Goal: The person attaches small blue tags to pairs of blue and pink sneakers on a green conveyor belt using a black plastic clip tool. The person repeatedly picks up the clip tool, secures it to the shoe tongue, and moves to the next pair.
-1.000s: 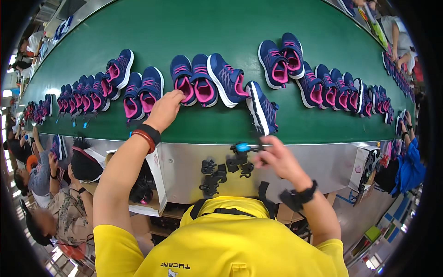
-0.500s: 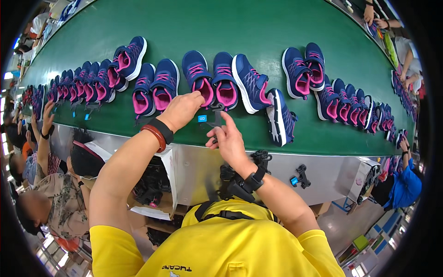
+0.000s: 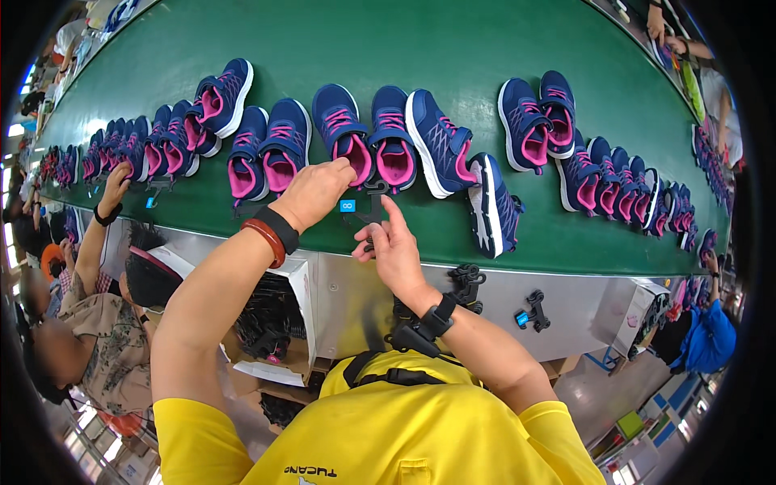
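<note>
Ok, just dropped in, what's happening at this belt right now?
A person in a yellow shirt stands at a green conveyor belt lined with navy and pink sneakers. Their left hand rests on the heel of one sneaker of a pair, while the right hand holds a black plastic hanger clip with a blue tag just in front of it. More such clips hang on the belt's metal edge. Another person's hand reaches for shoes further left.

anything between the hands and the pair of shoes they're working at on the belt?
Nothing visible. The left hand already touches the navy-and-pink pair. The right hand sits just below it, pinching a small black hanger with a blue tag; only bare green belt lies between.
</note>
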Available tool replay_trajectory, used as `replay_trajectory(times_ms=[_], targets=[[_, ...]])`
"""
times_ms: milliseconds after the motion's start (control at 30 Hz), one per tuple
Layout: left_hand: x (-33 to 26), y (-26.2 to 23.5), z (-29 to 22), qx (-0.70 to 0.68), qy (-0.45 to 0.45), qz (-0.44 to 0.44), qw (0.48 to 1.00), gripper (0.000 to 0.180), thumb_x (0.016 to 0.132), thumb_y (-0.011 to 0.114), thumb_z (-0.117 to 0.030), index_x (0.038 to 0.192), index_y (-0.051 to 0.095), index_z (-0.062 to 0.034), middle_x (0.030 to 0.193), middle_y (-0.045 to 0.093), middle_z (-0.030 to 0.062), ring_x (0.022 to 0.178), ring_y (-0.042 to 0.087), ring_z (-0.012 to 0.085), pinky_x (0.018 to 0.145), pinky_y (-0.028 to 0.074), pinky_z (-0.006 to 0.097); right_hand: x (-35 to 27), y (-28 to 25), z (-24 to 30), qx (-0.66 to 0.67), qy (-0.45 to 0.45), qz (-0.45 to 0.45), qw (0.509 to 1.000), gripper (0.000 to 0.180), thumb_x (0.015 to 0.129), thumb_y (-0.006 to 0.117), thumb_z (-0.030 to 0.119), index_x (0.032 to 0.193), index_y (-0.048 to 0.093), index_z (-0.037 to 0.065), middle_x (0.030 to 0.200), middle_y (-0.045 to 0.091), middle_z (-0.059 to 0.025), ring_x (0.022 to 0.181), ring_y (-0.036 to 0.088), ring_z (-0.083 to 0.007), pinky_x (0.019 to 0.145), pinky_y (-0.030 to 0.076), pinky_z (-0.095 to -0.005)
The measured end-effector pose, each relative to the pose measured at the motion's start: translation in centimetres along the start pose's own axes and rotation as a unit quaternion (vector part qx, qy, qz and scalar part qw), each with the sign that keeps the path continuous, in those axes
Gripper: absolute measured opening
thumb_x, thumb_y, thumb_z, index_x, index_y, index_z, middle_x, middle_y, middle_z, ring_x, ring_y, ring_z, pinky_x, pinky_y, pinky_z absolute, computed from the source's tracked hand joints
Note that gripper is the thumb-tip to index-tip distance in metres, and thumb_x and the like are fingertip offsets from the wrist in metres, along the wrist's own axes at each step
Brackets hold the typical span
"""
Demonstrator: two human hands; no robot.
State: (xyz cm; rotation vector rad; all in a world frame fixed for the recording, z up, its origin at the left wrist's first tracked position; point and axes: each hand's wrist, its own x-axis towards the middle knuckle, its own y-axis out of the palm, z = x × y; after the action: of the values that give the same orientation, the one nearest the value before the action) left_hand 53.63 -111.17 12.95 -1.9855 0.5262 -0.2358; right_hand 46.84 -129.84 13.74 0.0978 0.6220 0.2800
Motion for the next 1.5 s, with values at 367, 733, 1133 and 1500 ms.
replay_trajectory(times_ms=[367, 733, 1133, 1500], targets=[[0.0, -0.2, 0.1, -0.005, -0.009, -0.001, 1.0, 0.011, 0.078, 0.061, -0.004, 0.089, 0.057, -0.0041, 0.087, 0.057, 0.0116, 0.074, 0.064, 0.0319, 0.062, 0.054, 0.041, -0.1, 0.6, -0.4, 0.052, 0.019, 0.002, 0.998, 0.054, 0.099, 0.041, 0.006, 0.149, 0.02, 0.005, 0.085, 0.064, -0.01, 0.062, 0.065, -0.0144, 0.058, 0.055, -0.0273], [-0.2, -1.0, -0.4, 0.039, 0.006, 0.018, 0.999, 0.015, 0.081, 0.057, -0.007, 0.095, 0.057, -0.007, 0.092, 0.057, 0.0116, 0.08, 0.065, 0.0304, 0.065, 0.054, 0.041, 2.2, -3.0, 1.8, -0.198, -0.009, 0.153, 0.968, 0.042, 0.095, 0.054, 0.015, 0.136, 0.048, 0.006, 0.061, 0.057, -0.0024, 0.054, 0.054, -0.0119, 0.055, 0.046, -0.0339], [-2.3, -3.7, -1.5, 0.022, -0.065, 0.129, 0.989, 0.041, 0.082, 0.051, 0.0, 0.119, 0.058, -0.0168, 0.096, 0.059, 0.0195, 0.079, 0.064, 0.0369, 0.069, 0.051, 0.048, 6.1, -6.9, 6.4, -0.57, -0.389, 0.078, 0.72, 0.025, 0.079, 0.06, 0.002, 0.103, 0.058, 0.004, 0.094, 0.06, -0.0131, 0.083, 0.064, -0.0299, 0.064, 0.051, -0.0392], [-3.3, -3.2, -1.5, -0.022, -0.116, 0.103, 0.988, 0.036, 0.082, 0.047, 0.0, 0.113, 0.064, -0.009, 0.091, 0.062, 0.0169, 0.088, 0.062, 0.0366, 0.077, 0.049, 0.047, 8.5, -5.4, 7.1, -0.636, -0.485, 0.113, 0.59, 0.003, 0.075, 0.061, 0.012, 0.074, 0.063, 0.011, 0.078, 0.055, -0.0054, 0.079, 0.056, -0.0223, 0.069, 0.042, -0.0356]])
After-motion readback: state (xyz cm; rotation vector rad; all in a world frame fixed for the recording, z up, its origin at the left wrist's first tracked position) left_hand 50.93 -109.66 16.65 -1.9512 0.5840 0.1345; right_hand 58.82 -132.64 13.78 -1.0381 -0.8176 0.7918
